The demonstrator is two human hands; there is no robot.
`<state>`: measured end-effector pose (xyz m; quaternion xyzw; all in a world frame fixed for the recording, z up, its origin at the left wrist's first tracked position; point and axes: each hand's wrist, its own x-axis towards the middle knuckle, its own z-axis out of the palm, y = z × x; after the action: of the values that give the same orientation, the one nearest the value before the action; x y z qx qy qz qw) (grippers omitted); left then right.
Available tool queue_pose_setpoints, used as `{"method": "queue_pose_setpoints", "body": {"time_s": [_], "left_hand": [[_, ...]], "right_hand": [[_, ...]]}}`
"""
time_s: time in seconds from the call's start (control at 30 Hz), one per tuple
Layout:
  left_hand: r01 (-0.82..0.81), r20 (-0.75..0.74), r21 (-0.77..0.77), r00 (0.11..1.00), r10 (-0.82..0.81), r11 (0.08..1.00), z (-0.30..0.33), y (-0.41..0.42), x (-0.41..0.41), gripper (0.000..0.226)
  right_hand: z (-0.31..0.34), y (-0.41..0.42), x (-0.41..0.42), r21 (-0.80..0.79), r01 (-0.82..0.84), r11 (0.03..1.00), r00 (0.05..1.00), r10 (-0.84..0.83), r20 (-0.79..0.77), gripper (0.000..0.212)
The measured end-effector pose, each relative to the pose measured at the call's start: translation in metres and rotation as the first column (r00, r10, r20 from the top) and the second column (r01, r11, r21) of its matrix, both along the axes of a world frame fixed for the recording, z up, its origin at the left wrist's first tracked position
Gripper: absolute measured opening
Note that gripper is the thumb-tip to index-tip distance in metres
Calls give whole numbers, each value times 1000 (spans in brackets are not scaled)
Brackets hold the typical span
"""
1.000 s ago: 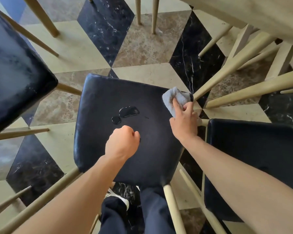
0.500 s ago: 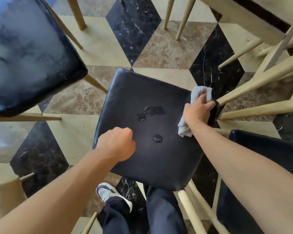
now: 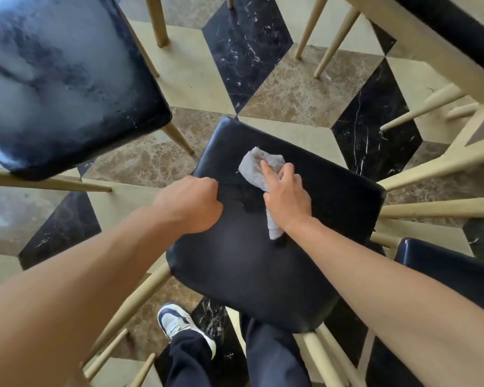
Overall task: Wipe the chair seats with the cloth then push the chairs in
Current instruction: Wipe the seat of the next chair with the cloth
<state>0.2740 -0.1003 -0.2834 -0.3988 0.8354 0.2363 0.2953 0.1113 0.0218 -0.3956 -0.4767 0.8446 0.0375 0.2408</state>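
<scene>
Task progress: I judge the job to be in its wiping stage; the chairs stand pulled out from the table point(image 3: 419, 37), so none is pushed in yet.
Left chair seat point(image 3: 62, 79): it shows pale, hazy smears; I cannot tell whether that is glare or residue.
Middle chair seat point(image 3: 249, 275): this is the one I am working; only a dark wet smear shows just left of the cloth, so it looks nearly wiped.
Right chair seat point(image 3: 444, 269): only a corner shows; its state is unclear.
Left hand point(image 3: 190, 205): clenched in a fist on the seat's left edge, holding nothing that I can see.
Right hand point(image 3: 285, 196): grasping the cloth, index finger stretched over it.
Cloth point(image 3: 259, 169): crumpled, pressed on the middle seat.
Change: half a second ago the cloth sat at the seat's right edge and three droplets lay exposed; now it covers that spot, mid-seat.
</scene>
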Motion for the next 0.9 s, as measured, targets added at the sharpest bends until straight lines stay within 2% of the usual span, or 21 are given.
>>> {"method": "queue_pose_setpoints", "body": {"time_s": [0.13, 0.27, 0.4, 0.5, 0.6, 0.7, 0.8, 0.9], "left_hand": [[-91, -69, 93, 993, 97, 992, -19, -1, 2, 22], [-156, -50, 149, 985, 165, 976, -46, -8, 17, 34], [-174, -25, 78, 984, 176, 982, -61, -29, 48, 38], [-188, 10, 35, 982, 188, 982, -65, -39, 63, 39], [-197, 43, 47, 980, 195, 979, -61, -45, 73, 42], [-231, 43, 75, 973, 228, 970, -54, -54, 74, 40], [-241, 19, 69, 971, 240, 968, -45, -63, 70, 38], [-232, 1, 82, 972, 233, 969, -40, -69, 71, 37]], "right_hand": [[3, -9, -38, 5, 324, 946, 946, -324, -24, 69], [0, -56, -32, 7, 422, 906, 906, -422, -36, 66], [0, -105, 16, -53, 265, 963, 964, -266, -23, 66], [-8, -101, 59, -87, 28, 996, 1000, -28, 3, 67], [-12, -75, 81, -146, -204, 968, 977, 211, 33, 65], [-9, -41, 76, -195, -391, 899, 905, 415, 98, 61], [-3, -29, 50, -207, -427, 880, 893, 446, 54, 61], [-3, -54, 26, -176, -284, 942, 959, 284, -28, 62]]}}
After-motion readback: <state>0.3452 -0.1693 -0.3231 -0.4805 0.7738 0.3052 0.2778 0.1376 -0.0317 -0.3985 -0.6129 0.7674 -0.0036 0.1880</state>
